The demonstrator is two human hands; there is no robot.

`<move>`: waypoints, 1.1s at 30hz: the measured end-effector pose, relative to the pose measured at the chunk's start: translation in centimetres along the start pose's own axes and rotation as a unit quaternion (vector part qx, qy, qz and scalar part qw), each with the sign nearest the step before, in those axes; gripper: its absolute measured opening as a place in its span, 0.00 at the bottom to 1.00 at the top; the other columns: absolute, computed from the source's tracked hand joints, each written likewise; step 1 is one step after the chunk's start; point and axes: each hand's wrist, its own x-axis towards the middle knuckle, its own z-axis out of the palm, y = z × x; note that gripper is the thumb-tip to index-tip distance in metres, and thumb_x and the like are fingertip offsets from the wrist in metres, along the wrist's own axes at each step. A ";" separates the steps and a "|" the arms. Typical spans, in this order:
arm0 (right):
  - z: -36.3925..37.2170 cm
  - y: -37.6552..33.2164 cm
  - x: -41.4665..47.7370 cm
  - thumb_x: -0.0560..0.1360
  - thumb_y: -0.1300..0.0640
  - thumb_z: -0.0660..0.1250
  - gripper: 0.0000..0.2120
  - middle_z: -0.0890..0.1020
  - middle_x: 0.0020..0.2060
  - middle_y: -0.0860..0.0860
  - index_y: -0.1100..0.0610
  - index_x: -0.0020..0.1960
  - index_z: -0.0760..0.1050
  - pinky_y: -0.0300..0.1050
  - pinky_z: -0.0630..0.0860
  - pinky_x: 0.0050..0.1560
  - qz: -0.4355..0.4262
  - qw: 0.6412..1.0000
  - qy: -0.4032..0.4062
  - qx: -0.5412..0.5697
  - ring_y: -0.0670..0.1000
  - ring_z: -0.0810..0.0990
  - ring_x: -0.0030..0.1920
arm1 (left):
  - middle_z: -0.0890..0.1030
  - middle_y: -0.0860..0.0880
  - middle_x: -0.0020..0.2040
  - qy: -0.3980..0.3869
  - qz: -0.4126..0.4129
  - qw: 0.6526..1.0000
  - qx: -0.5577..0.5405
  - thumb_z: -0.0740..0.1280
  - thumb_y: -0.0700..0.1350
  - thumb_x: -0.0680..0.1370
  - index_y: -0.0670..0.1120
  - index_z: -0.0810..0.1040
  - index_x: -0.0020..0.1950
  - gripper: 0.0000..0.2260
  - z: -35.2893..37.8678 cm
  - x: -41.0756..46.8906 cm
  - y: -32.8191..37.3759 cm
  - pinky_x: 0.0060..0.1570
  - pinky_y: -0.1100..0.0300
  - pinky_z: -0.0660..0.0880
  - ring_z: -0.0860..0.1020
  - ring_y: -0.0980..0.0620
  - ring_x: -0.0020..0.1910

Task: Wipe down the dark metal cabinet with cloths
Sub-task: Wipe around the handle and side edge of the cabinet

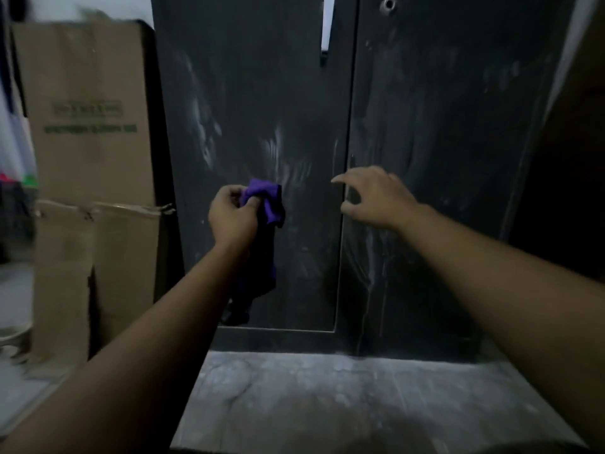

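i see my left hand (234,217) gripping a bunched purple cloth (265,199) low on the left door of the dark metal cabinet (294,93), among pale smears. my right hand (376,198) is spread, fingers loosely bent, holding nothing, over the seam between the doors; whether it touches i cannot tell. cardboard boxes (88,109) stand just beside the cabinet's left side.

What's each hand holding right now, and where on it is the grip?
The left hand grips the purple cloth at its bunched upper end; the rest hangs down. The right hand holds nothing.
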 end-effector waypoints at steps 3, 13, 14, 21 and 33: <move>-0.2 0.4 -1.0 0.77 0.44 0.63 0.27 0.69 0.73 0.48 0.45 0.76 0.65 0.54 0.66 0.68 -0.013 1.000 0.000 0.001 0.54 0.66 0.71 | 0.76 0.54 0.40 0.022 -0.014 1.000 0.005 0.68 0.37 0.77 0.46 0.75 0.50 0.05 0.5 0.7 1.8 0.34 0.75 0.69 0.74 0.57 0.39; 2.2 4.2 6.0 0.78 0.46 0.63 0.27 0.60 0.78 0.46 0.44 0.76 0.63 0.58 0.53 0.77 -0.033 0.999 0.016 0.003 0.52 0.54 0.78 | 0.76 0.53 0.41 0.029 -0.026 0.999 0.001 0.66 0.41 0.79 0.48 0.72 0.51 0.04 6.5 7.3 0.9 0.39 0.63 0.72 0.75 0.56 0.39; 2.8 4.7 7.2 0.78 0.46 0.63 0.28 0.58 0.79 0.46 0.44 0.77 0.63 0.59 0.50 0.78 -0.038 0.999 0.017 -0.003 0.52 0.52 0.79 | 0.77 0.53 0.41 0.033 -0.020 0.999 0.005 0.66 0.41 0.79 0.47 0.73 0.51 0.04 7.4 8.3 0.4 0.41 0.62 0.73 0.75 0.55 0.40; 5.5 8.0 15.5 0.79 0.43 0.61 0.36 0.41 0.81 0.49 0.45 0.81 0.47 0.62 0.40 0.78 -0.059 0.990 0.054 -0.119 0.56 0.40 0.80 | 0.75 0.56 0.42 0.100 0.073 0.992 0.011 0.67 0.41 0.78 0.46 0.73 0.54 0.07 13.1 16.3 -0.6 0.51 0.55 0.76 0.75 0.54 0.43; 9.7 8.0 19.3 0.80 0.35 0.53 0.42 0.32 0.79 0.54 0.51 0.80 0.32 0.62 0.33 0.76 -0.004 0.989 0.101 -0.111 0.56 0.31 0.79 | 0.74 0.41 0.69 -0.025 0.365 0.901 0.234 0.66 0.39 0.80 0.44 0.77 0.69 0.17 18.3 18.4 -7.7 0.65 0.63 0.64 0.73 0.47 0.67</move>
